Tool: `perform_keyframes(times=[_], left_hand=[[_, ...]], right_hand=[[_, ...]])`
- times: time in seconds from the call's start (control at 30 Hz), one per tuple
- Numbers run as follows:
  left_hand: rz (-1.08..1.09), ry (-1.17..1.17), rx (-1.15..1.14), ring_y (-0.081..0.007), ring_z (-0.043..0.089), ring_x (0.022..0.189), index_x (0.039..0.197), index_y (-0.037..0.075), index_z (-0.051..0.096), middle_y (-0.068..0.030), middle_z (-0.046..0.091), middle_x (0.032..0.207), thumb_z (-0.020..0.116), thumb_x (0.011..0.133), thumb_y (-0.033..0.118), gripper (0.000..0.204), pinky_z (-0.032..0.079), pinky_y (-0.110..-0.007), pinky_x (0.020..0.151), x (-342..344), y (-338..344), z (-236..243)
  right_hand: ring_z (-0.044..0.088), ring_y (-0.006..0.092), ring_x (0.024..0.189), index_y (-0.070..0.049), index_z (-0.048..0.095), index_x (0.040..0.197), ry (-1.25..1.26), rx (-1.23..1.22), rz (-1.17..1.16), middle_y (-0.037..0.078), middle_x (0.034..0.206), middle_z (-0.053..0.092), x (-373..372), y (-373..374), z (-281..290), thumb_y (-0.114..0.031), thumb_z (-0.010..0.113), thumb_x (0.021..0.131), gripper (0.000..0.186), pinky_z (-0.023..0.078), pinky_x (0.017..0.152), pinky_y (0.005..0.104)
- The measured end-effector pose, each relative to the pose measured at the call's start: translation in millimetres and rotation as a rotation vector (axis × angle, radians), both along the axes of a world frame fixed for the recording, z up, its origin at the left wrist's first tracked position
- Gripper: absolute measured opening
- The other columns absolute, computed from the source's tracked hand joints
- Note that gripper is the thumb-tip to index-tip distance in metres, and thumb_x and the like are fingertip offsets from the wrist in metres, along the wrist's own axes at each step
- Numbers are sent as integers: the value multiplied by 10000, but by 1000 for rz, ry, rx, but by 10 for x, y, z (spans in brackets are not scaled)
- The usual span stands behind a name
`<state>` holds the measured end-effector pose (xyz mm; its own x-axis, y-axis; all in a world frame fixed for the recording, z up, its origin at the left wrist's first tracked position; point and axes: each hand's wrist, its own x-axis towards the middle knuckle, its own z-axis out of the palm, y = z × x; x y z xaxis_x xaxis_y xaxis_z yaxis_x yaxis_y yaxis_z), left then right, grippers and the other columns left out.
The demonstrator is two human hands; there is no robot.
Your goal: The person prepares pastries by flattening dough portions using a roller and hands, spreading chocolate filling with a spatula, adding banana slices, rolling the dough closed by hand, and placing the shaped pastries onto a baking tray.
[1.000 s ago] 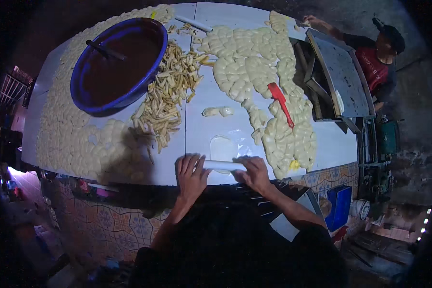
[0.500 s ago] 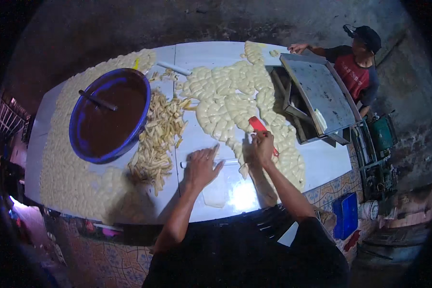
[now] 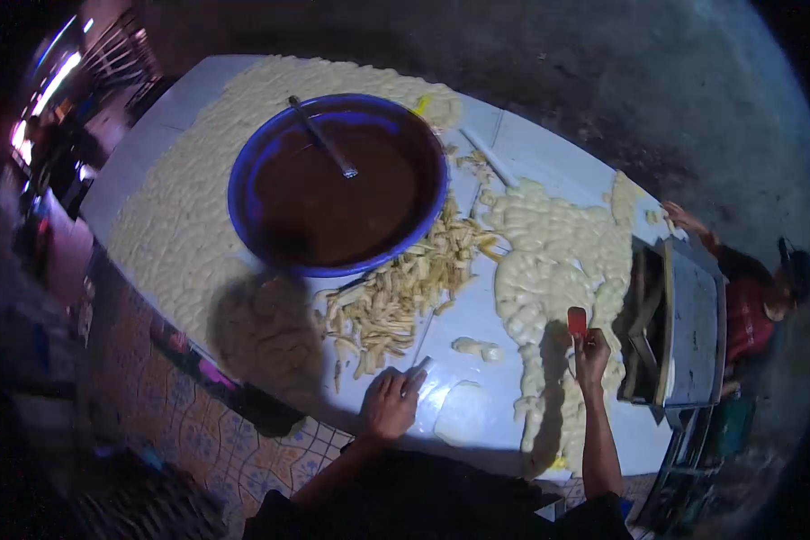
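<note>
My right hand [image 3: 591, 358] grips a red dough scraper [image 3: 577, 319], its blade pointing away from me. Below it spreads a mass of pale dough pieces [image 3: 549, 261] on the right part of the white table. My left hand [image 3: 391, 405] is near the table's front edge, fingers curled round a white rod [image 3: 422, 366]; only one end of it shows. Just right of that hand lies a thin, flat dough sheet [image 3: 461, 414], and beyond it a few small dough pieces [image 3: 477, 348]. Peeled, cut banana-like strips [image 3: 405, 310] are heaped farther ahead.
A blue basin [image 3: 444, 184] of brown liquid holds a metal-coloured utensil [image 3: 324, 137]. More dough [image 3: 166, 225] covers the table's left side. Another white rod [image 3: 488, 157] lies at the back. On the right stand a metal tray-like stand [image 3: 693, 315] and a co-worker [image 3: 751, 310].
The view has swung left. My left hand has drawn back toward the front edge, from spread over the rod to curled on it. A few dough pieces now lie apart on the table.
</note>
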<state>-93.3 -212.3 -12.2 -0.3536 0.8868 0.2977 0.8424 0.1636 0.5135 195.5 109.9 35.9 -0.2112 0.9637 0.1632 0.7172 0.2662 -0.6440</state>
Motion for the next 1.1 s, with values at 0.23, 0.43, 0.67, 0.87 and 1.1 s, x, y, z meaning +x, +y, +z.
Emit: perform_keyframes(times=[0.23,0.43,0.67,0.87,1.1], left_hand=[[37,224,-26,-337,611,965,1436,139,557,-156,612,1037,589,878,120,559,487,-468,870,-3,-146,-145],[-54,12,-152,-333,592,1011,1512,128,454,-158,588,1122,567,879,133,643,482,-495,893,55,-146,-248],[-130,19,-222,-361,572,1050,1537,114,415,-184,579,1149,551,875,94,676,478,-511,911,7,-174,-149],[-95,-117,-184,-370,572,1046,1536,151,419,-182,581,1109,545,903,96,648,479,-511,906,23,-195,-355],[-62,-145,-198,-363,559,1047,1457,128,511,-156,558,1127,711,837,145,651,456,-483,937,-181,-86,47]], right_hand=[[646,381,937,-29,703,1178,-127,-1,1067,203,1004,649,-3273,-393,1540,-116,696,913,279,515,829,446],[704,432,931,44,728,875,-688,269,1352,279,911,709,-4805,-452,929,-81,646,792,171,589,775,506],[696,410,819,19,711,928,-881,22,1628,235,906,721,-4904,-498,1085,-101,669,789,188,532,714,525],[677,203,681,3,728,1084,-636,-498,1636,151,803,709,-4485,-208,1863,-108,674,876,242,517,608,373],[674,226,809,-56,743,1139,-290,-460,1594,114,918,686,-2319,-425,1611,-48,687,888,257,512,699,371]])
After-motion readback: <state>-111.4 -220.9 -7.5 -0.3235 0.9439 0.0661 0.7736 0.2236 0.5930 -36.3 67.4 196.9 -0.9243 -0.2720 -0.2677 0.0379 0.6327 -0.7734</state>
